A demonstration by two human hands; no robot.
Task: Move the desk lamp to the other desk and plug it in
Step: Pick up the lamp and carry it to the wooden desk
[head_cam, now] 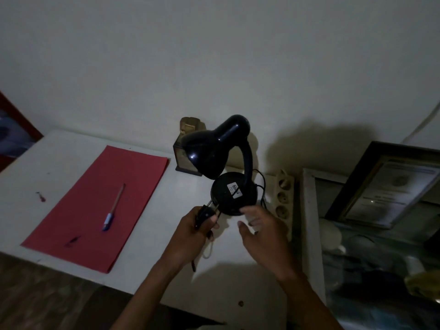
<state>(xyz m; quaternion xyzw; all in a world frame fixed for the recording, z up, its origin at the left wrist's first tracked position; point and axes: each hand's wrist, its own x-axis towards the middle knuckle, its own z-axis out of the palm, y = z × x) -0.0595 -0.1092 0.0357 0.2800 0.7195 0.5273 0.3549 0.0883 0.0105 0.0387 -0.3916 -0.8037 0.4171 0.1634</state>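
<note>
The black desk lamp [232, 192] stands on the white desk [152, 210], its shade leaning left over the round base with a white label. My left hand [198, 231] is closed around the lamp's black plug [205, 214], whose two prongs point up toward the base. The cord hangs below that hand. My right hand [260, 231] has its fingertips on the near rim of the base, with the thumb spread apart beneath it. A beige power strip [283, 198] with several sockets lies just right of the lamp, along the desk's right edge.
A red sheet of paper [100, 206] with a pen [113, 208] lies on the desk's left half. A small dark box [184, 158] stands by the wall behind the lamp. To the right are a framed certificate [390, 186] and cluttered objects. The room is dim.
</note>
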